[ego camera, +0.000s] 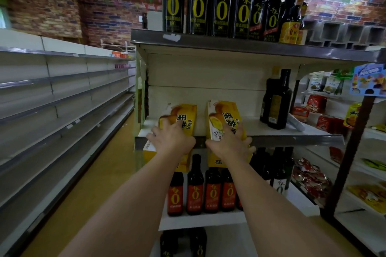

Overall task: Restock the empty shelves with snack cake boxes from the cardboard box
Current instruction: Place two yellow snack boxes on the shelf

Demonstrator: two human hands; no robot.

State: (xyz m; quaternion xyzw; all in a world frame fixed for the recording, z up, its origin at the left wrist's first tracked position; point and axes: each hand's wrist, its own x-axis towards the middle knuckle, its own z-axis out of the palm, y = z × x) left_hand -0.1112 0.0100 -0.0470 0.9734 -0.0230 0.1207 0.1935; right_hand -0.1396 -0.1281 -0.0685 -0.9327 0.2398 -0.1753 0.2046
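Two yellow snack cake boxes stand side by side at the front lip of the white middle shelf (271, 129). My left hand (173, 139) grips the left box (183, 117), its fingers curled over the front face. My right hand (229, 142) grips the right box (223, 115) in the same way. Both boxes tilt back over the shelf edge, their lower ends hanging in front of it. The cardboard box is out of view.
Dark sauce bottles (275, 100) stand at the right of the same shelf. More bottles fill the top shelf (208, 2) and the shelf below (196, 190). Long grey shelves (52, 110) run along the left aisle. Snack packets (313, 179) fill racks at right.
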